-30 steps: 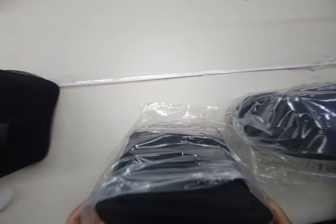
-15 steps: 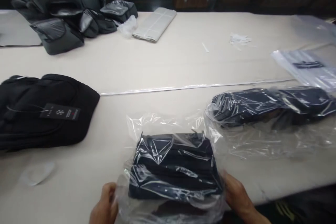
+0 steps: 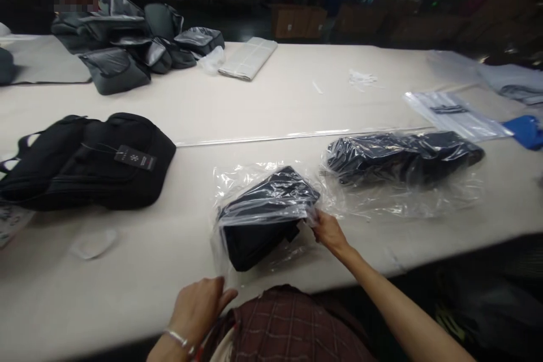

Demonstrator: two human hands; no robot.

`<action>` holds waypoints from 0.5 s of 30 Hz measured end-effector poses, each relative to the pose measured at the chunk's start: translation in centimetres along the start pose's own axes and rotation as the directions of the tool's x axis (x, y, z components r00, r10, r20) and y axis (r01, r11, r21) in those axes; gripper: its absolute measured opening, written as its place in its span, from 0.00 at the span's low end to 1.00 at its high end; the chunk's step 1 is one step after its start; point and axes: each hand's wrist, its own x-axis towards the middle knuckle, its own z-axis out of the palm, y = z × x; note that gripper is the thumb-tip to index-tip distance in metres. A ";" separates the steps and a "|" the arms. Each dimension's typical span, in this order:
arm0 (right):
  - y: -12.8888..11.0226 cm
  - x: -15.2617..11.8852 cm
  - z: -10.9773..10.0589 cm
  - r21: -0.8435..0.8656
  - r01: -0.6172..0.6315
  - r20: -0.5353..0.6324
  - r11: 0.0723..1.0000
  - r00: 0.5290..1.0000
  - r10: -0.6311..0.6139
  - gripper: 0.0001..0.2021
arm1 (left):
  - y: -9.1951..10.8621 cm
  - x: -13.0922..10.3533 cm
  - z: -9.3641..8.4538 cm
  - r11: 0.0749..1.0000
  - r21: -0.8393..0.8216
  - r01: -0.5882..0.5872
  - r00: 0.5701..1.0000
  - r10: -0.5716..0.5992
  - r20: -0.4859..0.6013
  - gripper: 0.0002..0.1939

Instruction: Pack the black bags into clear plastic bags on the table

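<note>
In front of me a dark folded fabric bag (image 3: 263,240) lies tilted on the table, partly inside a clear plastic bag (image 3: 218,249). My right hand (image 3: 331,232) is closed on the plastic at its right side. At the lower left, my left hand (image 3: 199,302) has its fingers curled at the plastic's near left corner, its thumb pointing right; the fingertips are partly hidden. Just beyond my right hand lies a long dark item (image 3: 403,155) wrapped in clear plastic.
A black backpack (image 3: 106,161) with a hang tag (image 3: 136,158) lies left. Grey bags (image 3: 114,68) are heaped at the back left beside a folded grey sheet (image 3: 248,59). Striped plastic packaging (image 3: 458,116) and a blue object (image 3: 526,131) lie right. The table (image 3: 271,107) ends near my body.
The dark bag has turned and tilted within the plastic, its near end now showing below the film's edge. My right hand has moved up and left along the plastic. The camera view has widened.
</note>
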 end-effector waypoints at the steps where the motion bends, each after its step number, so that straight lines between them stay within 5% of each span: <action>1: -0.4 0.4 0.2 -0.017 0.002 -0.011 1.000 1.000 -0.002 0.16 | 1.1 0.0 0.0 0.993 -0.033 -0.111 0.993 0.109 -0.052 0.21; 4: -0.6 0.7 -0.4 -0.106 -0.004 -0.085 0.994 0.996 -0.005 0.19 | 4.5 1.2 0.5 0.872 -0.129 -0.473 0.872 0.443 -0.206 0.19; 7: 1.2 -0.6 -2.7 -0.230 -0.026 -0.186 0.973 0.982 -0.017 0.16 | 6.4 3.2 2.1 0.708 -0.345 -0.616 0.787 0.574 -0.228 0.12; 12: 6.5 -6.5 -5.7 -0.378 -0.107 -0.288 0.920 0.958 -0.007 0.14 | 4.5 6.3 4.5 0.672 -0.551 -0.494 0.869 0.410 -0.278 0.27; 15: 6.7 -10.1 -4.3 -0.503 0.173 -0.368 0.847 0.844 -0.390 0.12 | 2.9 7.4 4.6 0.680 -0.596 -0.427 0.904 0.300 -0.306 0.25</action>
